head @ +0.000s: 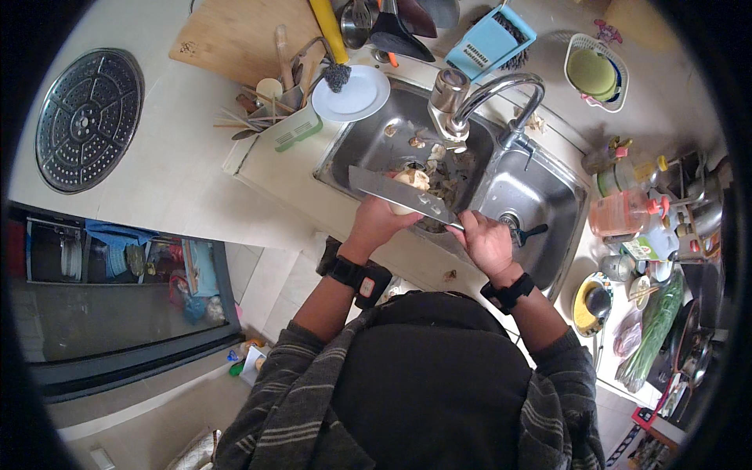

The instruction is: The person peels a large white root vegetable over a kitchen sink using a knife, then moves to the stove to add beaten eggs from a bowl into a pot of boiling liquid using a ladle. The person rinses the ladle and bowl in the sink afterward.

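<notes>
Over the near side of the left sink basin (357, 136), my left hand (379, 222) grips a pale, peeled root vegetable (413, 179). Its exact kind I cannot tell. My right hand (485, 241) is closed around the handle of a broad-bladed kitchen cleaver (390, 192). The blade lies across the vegetable and hides its middle, with a few pale bits stuck to the metal. Loose peelings (437, 154) are scattered over the basin floor below. A dark-handled tool (533, 231), perhaps a peeler, rests in the right basin (517, 182) beside the drain.
A chrome faucet (531, 88) arches over the divider. Left of the sink stand a white plate (351, 94), a utensil holder (294, 126) and a wooden cutting board (247, 41). Bottles (620, 212), a patterned bowl (581, 302) and bagged green vegetables (652, 335) crowd the right counter.
</notes>
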The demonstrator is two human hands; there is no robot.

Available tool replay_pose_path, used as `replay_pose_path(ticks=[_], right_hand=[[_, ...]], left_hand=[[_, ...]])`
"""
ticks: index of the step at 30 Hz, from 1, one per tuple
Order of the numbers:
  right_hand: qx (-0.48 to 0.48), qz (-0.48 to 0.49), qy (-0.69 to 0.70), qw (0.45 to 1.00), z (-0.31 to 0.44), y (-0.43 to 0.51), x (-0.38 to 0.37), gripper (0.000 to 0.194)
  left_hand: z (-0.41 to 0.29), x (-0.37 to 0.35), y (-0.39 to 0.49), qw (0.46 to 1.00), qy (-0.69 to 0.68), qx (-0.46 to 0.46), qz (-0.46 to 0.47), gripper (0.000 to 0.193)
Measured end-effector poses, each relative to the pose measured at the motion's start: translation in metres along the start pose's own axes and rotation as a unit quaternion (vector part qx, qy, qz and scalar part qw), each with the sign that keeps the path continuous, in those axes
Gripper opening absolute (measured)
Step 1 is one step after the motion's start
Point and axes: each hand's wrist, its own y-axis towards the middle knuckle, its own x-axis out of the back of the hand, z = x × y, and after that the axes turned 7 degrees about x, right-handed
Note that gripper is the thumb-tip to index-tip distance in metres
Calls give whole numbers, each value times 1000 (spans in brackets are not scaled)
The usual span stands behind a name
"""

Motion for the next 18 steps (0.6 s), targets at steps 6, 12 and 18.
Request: replay_pose_path(ticks=[6,12,18], right_hand=[[-100,102,-38,989,-58,-15,-23,37],[-129,59,-11,990,-59,-54,-10,36],[17,-2,25,1000,-7,-22,9,31]], left_hand=[[-9,4,-18,990,137,8,-34,78],[-10,16,-16,970,221,-61,-84,82],[-13,-2,-11,992,94,-73,-49,74]])
